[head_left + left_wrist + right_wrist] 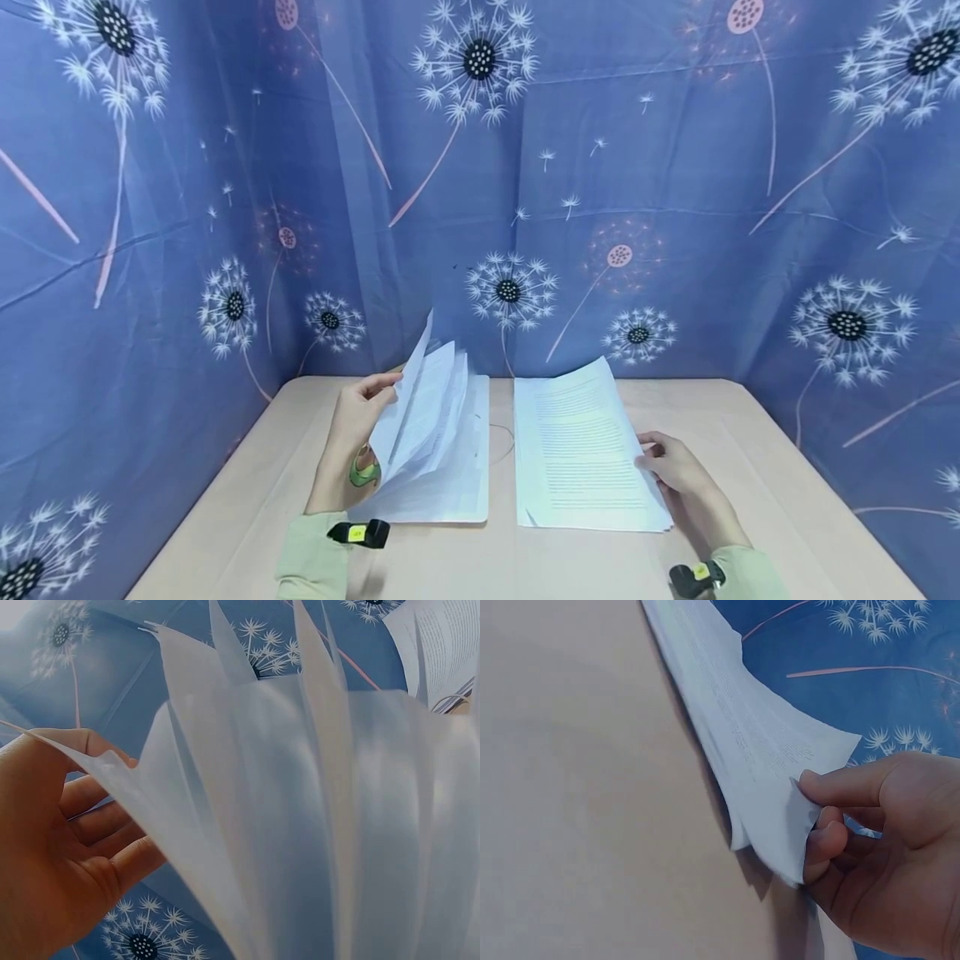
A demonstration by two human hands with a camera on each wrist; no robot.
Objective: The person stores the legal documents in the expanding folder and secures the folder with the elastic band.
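On the left of the table stands an open folder [482,450] with several translucent sleeves fanned upright. My left hand [362,408] holds the raised outermost leaf by its edge. In the left wrist view, that leaf [187,855] lies against the fingers of the left hand [67,847]. To the right is a stack of printed paper [577,450], its upper right corner curling up. My right hand [678,467] pinches the right edge of the stack. Up close in the right wrist view, thumb and fingers of the right hand [900,840] grip the bent paper [772,795].
A pale table [442,562] lies under both items, with a narrow gap between them. A thin curved line or cord [504,442] shows in that gap. Blue dandelion-print curtains [585,167] enclose the back and sides.
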